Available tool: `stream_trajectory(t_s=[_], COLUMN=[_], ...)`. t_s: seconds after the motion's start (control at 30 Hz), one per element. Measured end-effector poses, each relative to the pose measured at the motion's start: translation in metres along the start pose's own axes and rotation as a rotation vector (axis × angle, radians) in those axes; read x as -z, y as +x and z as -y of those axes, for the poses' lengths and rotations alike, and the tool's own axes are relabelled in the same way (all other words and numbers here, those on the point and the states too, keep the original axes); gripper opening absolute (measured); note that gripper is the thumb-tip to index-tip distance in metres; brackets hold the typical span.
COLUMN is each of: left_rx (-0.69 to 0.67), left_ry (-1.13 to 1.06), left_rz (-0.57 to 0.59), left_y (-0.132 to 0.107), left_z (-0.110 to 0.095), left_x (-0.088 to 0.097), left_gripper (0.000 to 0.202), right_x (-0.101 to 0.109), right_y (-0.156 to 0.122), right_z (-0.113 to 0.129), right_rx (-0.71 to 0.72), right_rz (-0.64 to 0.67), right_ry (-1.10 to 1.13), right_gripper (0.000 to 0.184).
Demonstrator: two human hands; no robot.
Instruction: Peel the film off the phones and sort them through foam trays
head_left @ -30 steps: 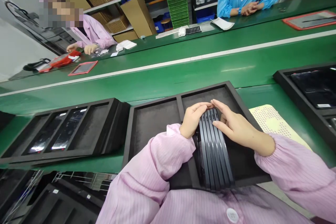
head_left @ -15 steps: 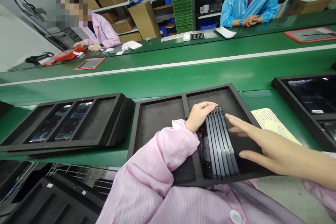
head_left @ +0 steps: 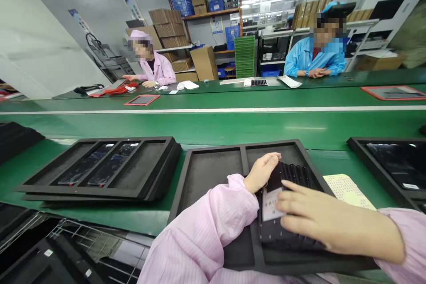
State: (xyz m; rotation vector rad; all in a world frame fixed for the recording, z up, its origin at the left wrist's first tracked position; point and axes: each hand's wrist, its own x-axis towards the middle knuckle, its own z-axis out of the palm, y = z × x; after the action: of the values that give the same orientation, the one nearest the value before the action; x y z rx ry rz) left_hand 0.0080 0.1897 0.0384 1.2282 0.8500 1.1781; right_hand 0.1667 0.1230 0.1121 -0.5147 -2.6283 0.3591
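A row of thin black flat panels [head_left: 271, 230], screen-like, leans over in the right compartment of a black foam tray [head_left: 216, 151]. The nearest panel shows its broad face with a pale printed label [head_left: 269, 206]. My left hand [head_left: 262, 172] is closed at the far left edge of the row, its fingers together and partly hidden. Across the panels lies my right hand [head_left: 316, 215], open, its fingers stretched over the label and the row. It covers much of the panels, so I cannot tell whether it presses on them.
At left, stacked foam trays [head_left: 143, 191] hold black screens [head_left: 113, 164]. Another tray [head_left: 357, 151] stands at right, near a yellow dotted sheet [head_left: 349, 191]. Beyond the green bench [head_left: 233, 126] sit two people, one in pink [head_left: 163, 69], one in blue [head_left: 296, 60]. A wire rack [head_left: 96, 239] is lower left.
The panels have gone from standing on edge to leaning, with a labelled face now showing. My right hand has moved left onto them. The head view has tilted up.
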Motion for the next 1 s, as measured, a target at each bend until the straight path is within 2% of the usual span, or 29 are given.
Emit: stream_trajectory(t_s=[0.07, 0.1, 0.17, 0.23, 0.3, 0.4, 0.53, 0.63, 0.73, 0.8, 0.9, 1.0], left_rx=[-0.060, -0.091, -0.160, -0.230, -0.282, -0.319, -0.348, -0.283, -0.278, -0.310, -0.318, -0.373], left_ry=[-0.031, -0.048, -0.079, -0.096, -0.099, -0.089, -0.049, -0.057, -0.120, -0.104, -0.051, -0.022], left_rz=[-0.023, -0.030, -0.044, -0.077, -0.116, -0.096, 0.043, 0.092, 0.177, 0.156, 0.094, 0.127], left_y=[0.004, 0.006, 0.009, 0.009, 0.004, -0.011, -0.036, -0.047, -0.055, -0.060, -0.069, -0.074], left_z=[-0.007, -0.011, -0.016, -0.021, -0.026, -0.033, -0.033, -0.026, -0.015, -0.007, 0.001, 0.003], left_x=[0.001, 0.000, -0.008, -0.021, -0.033, -0.044, -0.042, -0.036, -0.031, -0.028, -0.025, -0.022], left_gripper=[0.052, 0.057, 0.065, 0.068, 0.067, 0.068, 0.093, 0.101, 0.101, 0.098, 0.086, 0.079], right_x=[0.009, 0.011, 0.011, 0.007, 0.003, -0.002, -0.013, -0.026, -0.042, -0.052, -0.059, -0.059], right_y=[0.000, 0.000, 0.001, 0.004, 0.006, 0.006, 0.001, -0.006, -0.013, -0.016, -0.020, -0.023], right_z=[-0.012, -0.019, -0.031, -0.039, -0.038, -0.023, -0.001, 0.000, -0.003, -0.002, 0.007, 0.018], right_rx=[0.024, -0.049, -0.328, -0.567, -0.662, -0.669, -0.701, -0.667, -0.569, -0.497, -0.426, -0.385], right_rz=[-0.025, -0.115, -0.402, -0.631, -0.753, -0.831, -0.897, -0.804, -0.749, -0.792, -0.844, -0.831], right_ry=[0.098, 0.161, 0.336, 0.504, 0.603, 0.666, 0.803, 0.841, 0.852, 0.774, 0.594, 0.461], right_gripper=[0.029, 0.033, 0.045, 0.055, 0.060, 0.061, 0.062, 0.063, 0.078, 0.079, 0.063, 0.055])
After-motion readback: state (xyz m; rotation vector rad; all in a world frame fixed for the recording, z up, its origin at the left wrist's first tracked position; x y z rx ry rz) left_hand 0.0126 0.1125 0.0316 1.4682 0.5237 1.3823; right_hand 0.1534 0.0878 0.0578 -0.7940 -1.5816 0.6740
